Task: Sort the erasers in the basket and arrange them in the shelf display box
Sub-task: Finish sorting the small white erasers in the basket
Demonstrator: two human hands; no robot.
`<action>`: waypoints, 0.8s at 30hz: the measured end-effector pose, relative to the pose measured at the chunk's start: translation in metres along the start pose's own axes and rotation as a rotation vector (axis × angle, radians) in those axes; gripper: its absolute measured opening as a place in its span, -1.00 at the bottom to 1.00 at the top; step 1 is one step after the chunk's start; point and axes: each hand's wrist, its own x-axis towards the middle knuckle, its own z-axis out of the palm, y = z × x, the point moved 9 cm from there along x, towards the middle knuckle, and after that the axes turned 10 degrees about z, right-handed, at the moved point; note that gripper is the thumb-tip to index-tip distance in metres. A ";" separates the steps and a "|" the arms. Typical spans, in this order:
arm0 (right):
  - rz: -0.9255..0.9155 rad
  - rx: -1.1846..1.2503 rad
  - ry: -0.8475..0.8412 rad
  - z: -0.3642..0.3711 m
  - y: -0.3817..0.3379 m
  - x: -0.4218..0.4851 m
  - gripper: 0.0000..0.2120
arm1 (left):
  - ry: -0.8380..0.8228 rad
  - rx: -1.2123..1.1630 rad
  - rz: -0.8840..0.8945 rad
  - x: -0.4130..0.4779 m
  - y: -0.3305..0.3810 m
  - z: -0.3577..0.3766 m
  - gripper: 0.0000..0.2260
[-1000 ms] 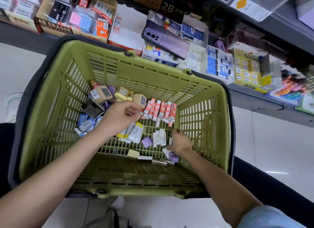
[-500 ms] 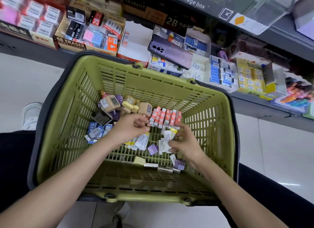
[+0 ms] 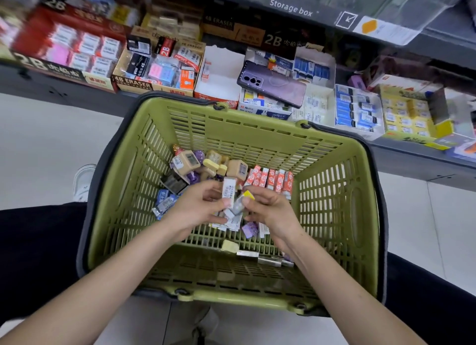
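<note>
Erasers lie loose on the slatted floor of the green basket, most of them toward its far side. Along the far edge of that floor a row of red-and-white erasers stands side by side, reaching toward the far right corner. In the far left corner sits a heap of tan block erasers with purple and yellow pieces among them, and a dark one just nearer. Blue-wrapped erasers rest against the left side of the floor. A pale yellow eraser and a few long flat ones lie apart near the middle of the floor, toward the near wall.

Both hands meet over the middle of the basket. The left hand pinches a white barcoded eraser between thumb and fingers, held upright. The right hand is closed on a grey eraser with a yellow end, its tip touching the white one. More white wrapped pieces show under the two hands.

Beyond the basket's far rim, shelf display boxes hold rows of packed erasers; one white box is nearly bare. A purple phone lies across the boxes next to it. A blue-and-white box and a yellow box stand toward the shelf's right end.
</note>
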 end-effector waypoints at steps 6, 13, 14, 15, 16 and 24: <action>-0.091 -0.495 0.079 0.017 -0.011 0.031 -0.79 | 0.213 0.190 0.073 -0.010 0.019 -0.067 -0.84; -0.263 -1.197 0.211 0.041 -0.013 0.054 -0.74 | 0.212 0.279 0.043 -0.010 0.006 -0.073 -0.84; -0.274 -1.273 0.231 0.041 -0.012 0.055 -0.74 | 0.208 0.296 0.036 -0.009 0.003 -0.072 -0.83; -0.271 -1.343 0.249 0.040 -0.010 0.055 -0.73 | 0.200 0.314 0.032 -0.008 0.001 -0.070 -0.83; -0.273 -1.370 0.263 0.037 -0.010 0.055 -0.73 | 0.188 0.331 0.032 -0.007 -0.001 -0.067 -0.83; -0.077 -0.450 -0.096 0.003 -0.028 0.005 -0.78 | -0.084 0.427 0.143 0.014 0.003 0.007 -0.82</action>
